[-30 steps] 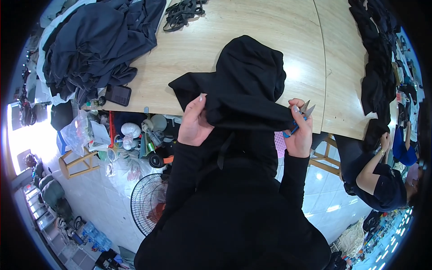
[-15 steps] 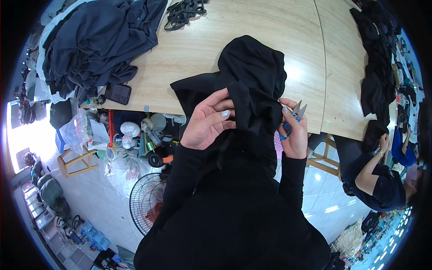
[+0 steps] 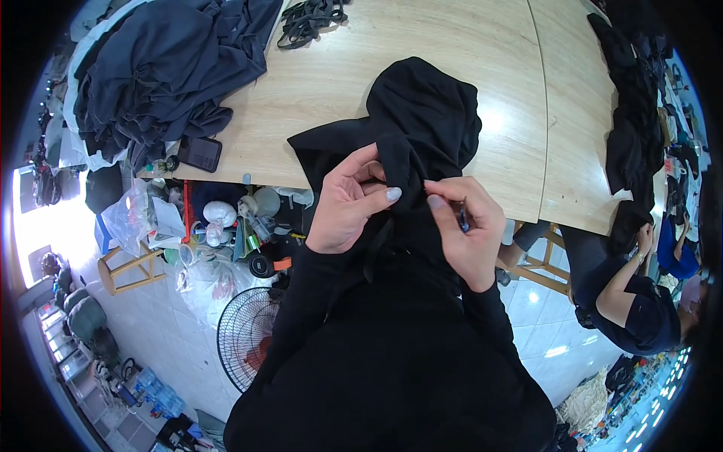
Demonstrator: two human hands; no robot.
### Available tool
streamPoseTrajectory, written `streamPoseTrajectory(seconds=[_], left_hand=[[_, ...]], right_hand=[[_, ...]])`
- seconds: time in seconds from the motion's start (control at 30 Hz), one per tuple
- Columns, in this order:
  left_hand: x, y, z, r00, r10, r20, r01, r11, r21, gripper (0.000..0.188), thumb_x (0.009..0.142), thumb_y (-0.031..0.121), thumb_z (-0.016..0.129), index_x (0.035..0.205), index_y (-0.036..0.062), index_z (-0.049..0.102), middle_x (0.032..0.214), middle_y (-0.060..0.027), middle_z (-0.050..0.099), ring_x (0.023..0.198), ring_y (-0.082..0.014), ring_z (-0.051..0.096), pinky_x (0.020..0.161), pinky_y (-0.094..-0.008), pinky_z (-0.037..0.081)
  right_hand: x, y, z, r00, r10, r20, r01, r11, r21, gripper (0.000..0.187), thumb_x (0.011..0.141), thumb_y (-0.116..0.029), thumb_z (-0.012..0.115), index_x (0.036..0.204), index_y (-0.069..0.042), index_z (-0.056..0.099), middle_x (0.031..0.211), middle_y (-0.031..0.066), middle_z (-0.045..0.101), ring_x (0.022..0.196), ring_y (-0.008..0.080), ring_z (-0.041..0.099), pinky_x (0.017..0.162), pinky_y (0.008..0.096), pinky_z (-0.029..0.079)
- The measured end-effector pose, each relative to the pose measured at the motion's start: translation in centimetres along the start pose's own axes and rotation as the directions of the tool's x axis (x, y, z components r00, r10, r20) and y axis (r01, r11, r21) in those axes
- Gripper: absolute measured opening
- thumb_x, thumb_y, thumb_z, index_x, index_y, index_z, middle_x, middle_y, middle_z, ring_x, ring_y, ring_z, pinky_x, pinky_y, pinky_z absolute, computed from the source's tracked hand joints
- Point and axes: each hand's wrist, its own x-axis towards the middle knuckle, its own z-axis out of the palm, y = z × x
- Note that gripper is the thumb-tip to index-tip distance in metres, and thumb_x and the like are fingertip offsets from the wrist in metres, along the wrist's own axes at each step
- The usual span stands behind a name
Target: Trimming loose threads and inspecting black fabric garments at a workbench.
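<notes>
Head view: the left fingers [image 3: 357, 161] grip black cloth [image 3: 425, 105] at the near edge of the table [image 3: 512, 83], the right fingers [image 3: 459, 188], curled round mostly hidden scissors [image 3: 464, 217], touch it, with open room to their right and a phone [image 3: 200, 154] and dark clothes [image 3: 162, 68] leftward.

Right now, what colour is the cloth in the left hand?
The cloth is black, best seen in the head view.

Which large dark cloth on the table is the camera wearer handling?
The middle black cloth, gripped by the left hand and touched by the right hand. The navy heap at upper left and dark row at far right lie apart from both.
</notes>
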Motion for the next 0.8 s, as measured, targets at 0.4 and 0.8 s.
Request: streamPoseTrajectory(seconds=[0.4, 0.8], left_hand=[[-0.7, 0.0, 0.8, 0.996, 0.092, -0.024, -0.085, 0.976, 0.201, 0.068, 0.093, -0.014, 0.076, 0.156, -0.0041, 0.053, 0.119, -0.0171, 0.077, 0.105, -0.0160, 0.076, 0.096, -0.0280, 0.061], [-1.0, -0.1, 1.3, 0.997, 0.057, -0.051, -0.048, 0.984, 0.170, 0.073, 0.089, -0.015, 0.079, 0.156, -0.0065, 0.052, 0.117, -0.0179, 0.079, 0.105, -0.0177, 0.077, 0.097, -0.0301, 0.061]], right_hand=[[0.4, -0.1, 2.0, 0.972, -0.226, -0.066, 0.217, 0.968, -0.126, 0.026, 0.086, 0.005, 0.087, 0.110, -0.002, 0.081, 0.097, 0.0105, 0.074, 0.073, 0.0193, 0.068, 0.063, 0.0294, 0.052], [0.3, 1.3, 1.1, 0.998, -0.006, -0.058, 0.012, 0.995, 0.096, 0.009, 0.103, -0.001, 0.072, 0.099, 0.000, 0.064, 0.093, 0.0099, 0.064, 0.074, 0.0189, 0.061, 0.068, 0.0285, 0.046]])
